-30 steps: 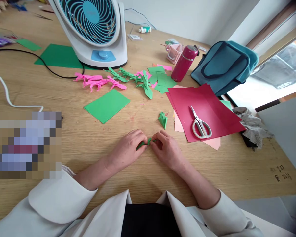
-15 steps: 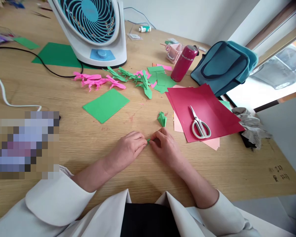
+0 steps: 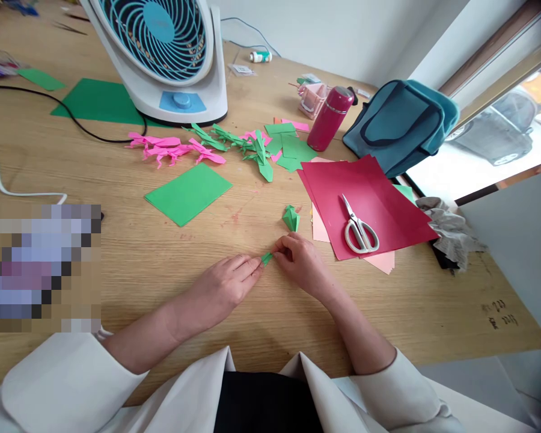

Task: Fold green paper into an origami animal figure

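A small folded piece of green paper [image 3: 266, 258] shows between my hands, mostly covered by fingers. My left hand [image 3: 229, 279] pinches its left side, low over the wooden table. At its right side, my right hand [image 3: 301, 261] closes thumb and fingers on the paper's end. Just beyond my right hand stands a folded green paper shape [image 3: 291, 218]. Farther off lie a flat green sheet [image 3: 188, 195], several pink folded paper figures [image 3: 174, 149] and several green folded paper figures [image 3: 262, 157].
Silver scissors [image 3: 360, 231] rest on red paper sheets [image 3: 324, 186] at the right. Behind them are a red thermos [image 3: 331, 118] and a teal bag [image 3: 399, 129]. A white and blue fan [image 3: 171, 66] stands at the back left; a black cable [image 3: 85, 129] runs beside it.
My left hand has shifted left and slightly down, so more of the green paper shows between my hands. The whole view has drifted slightly.
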`<state>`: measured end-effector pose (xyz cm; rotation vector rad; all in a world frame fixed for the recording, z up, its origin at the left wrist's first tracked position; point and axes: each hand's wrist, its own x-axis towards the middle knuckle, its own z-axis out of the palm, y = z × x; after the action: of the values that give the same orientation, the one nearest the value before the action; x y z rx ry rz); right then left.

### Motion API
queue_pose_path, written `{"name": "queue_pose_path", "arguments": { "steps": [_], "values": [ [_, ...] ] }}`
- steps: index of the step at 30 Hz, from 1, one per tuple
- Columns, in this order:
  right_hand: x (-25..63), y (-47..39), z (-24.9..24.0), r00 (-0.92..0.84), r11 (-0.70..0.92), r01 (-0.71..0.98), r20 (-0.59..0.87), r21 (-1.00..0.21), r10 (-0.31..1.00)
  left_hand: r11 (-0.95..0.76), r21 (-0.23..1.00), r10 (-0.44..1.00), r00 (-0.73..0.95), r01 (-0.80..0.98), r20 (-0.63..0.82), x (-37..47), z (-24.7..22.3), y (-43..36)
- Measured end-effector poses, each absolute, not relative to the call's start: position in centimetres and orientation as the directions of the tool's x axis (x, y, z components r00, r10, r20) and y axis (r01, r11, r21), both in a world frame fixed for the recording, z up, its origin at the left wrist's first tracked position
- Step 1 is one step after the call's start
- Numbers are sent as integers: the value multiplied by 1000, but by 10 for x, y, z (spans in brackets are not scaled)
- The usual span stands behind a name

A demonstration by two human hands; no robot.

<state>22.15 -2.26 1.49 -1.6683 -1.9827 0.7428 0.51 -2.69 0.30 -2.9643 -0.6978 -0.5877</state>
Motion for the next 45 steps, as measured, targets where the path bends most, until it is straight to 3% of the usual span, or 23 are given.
{"name": "queue_pose_path", "arguments": {
  "steps": [11, 21, 27, 36, 45],
  "values": [
    [222, -10, 30, -176, 35, 817, -192, -576, 966, -910, 69, 407, 845, 410, 346, 6, 5, -22],
    [222, -4, 34, -250, 95, 833, -218, -545, 943, -905, 68, 417, 843, 421, 338, 7, 7, -24],
    [217, -6, 38, -207, 78, 872, -220, -484, 953, -906, 96, 421, 846, 413, 328, 8, 7, -24],
    [217, -7, 34, -200, 71, 865, -211, -496, 957, -888, 60, 449, 831, 456, 328, 8, 6, -27],
    [222, -12, 26, -215, 80, 794, -156, -602, 964, -870, 128, 490, 812, 475, 318, 9, 4, -28]
  ]
}}
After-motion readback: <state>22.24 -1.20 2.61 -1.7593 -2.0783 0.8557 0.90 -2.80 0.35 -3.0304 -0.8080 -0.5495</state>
